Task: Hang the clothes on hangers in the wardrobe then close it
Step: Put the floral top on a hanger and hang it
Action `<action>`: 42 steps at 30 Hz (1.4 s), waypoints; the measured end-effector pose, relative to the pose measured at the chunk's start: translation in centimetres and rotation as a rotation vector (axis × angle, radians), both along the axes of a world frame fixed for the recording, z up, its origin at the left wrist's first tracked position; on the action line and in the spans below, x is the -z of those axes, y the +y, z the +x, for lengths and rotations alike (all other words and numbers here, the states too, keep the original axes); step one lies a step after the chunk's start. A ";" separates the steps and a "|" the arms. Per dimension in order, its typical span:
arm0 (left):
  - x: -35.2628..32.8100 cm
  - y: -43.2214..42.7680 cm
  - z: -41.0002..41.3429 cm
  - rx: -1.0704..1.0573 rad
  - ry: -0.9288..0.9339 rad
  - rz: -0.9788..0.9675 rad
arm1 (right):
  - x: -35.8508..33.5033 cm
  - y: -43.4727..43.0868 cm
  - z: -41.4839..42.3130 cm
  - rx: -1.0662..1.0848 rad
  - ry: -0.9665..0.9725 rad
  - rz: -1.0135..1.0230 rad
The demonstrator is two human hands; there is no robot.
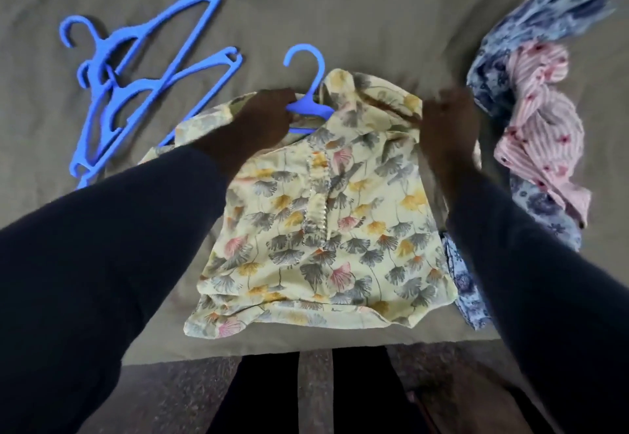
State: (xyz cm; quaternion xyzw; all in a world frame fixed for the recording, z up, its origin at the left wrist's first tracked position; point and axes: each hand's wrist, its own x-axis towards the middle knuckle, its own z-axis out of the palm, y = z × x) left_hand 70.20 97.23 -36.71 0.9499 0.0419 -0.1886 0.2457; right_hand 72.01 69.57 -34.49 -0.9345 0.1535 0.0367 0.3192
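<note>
A pale yellow floral top (323, 229) lies flat on the bed in front of me. A blue plastic hanger (308, 106) sits at its neck, hook pointing away, one arm inside the garment. My left hand (258, 120) grips the hanger's left shoulder by the collar. My right hand (446, 123) is blurred and holds the top's right shoulder fabric, fingers curled. The wardrobe is out of sight.
Two spare blue hangers (143, 82) lie overlapped at the left on the olive bedsheet (340, 8). A pink striped garment (541, 130) and a blue floral garment (544, 21) are heaped at the right. The bed's near edge and dark floor (313, 396) lie below.
</note>
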 end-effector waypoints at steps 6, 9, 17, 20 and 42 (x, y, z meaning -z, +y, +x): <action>0.2 -0.3 0.2 0.017 -0.039 -0.058 | 4.8 -6.1 -10.5 0.029 0.508 0.115; 0.1 -0.4 0.0 0.024 -0.013 -0.047 | 4.8 -5.8 -11.9 -0.125 0.560 0.028; 0.6 0.1 -0.1 -0.144 0.045 -0.101 | 3.8 -4.4 -21.5 -0.280 0.925 0.013; 0.7 0.1 -0.4 -0.213 0.054 -0.180 | 3.6 -4.0 -22.3 -0.539 1.062 -0.172; 0.7 -0.5 0.3 -0.098 -0.032 -0.083 | 1.4 -4.1 -17.4 -0.132 0.735 -0.151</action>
